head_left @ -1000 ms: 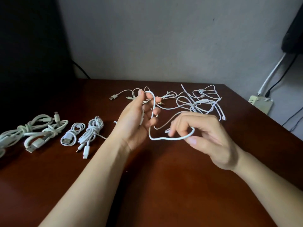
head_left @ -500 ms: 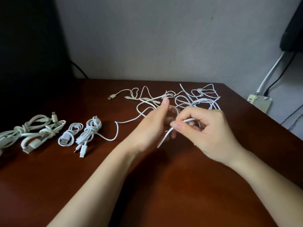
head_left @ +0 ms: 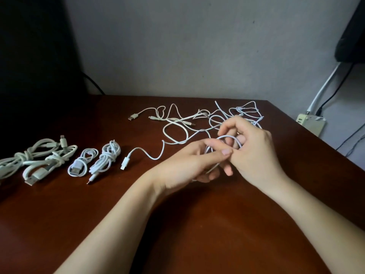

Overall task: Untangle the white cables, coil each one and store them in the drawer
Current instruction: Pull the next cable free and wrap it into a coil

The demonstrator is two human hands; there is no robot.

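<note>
Brown table [head_left: 197, 234], left hand [head_left: 189, 163] and right hand [head_left: 254, 147] holding white cable [head_left: 229, 136]

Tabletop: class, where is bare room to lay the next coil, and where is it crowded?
Free: the near left table, in front of the coiled cables. Crowded: the loose tangle beyond the left hand and right hand.

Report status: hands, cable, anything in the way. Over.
Left hand and right hand both grip one white cable, loop forming. Its plug end trails loose on the table. Tangled pile just behind the hands.
</note>
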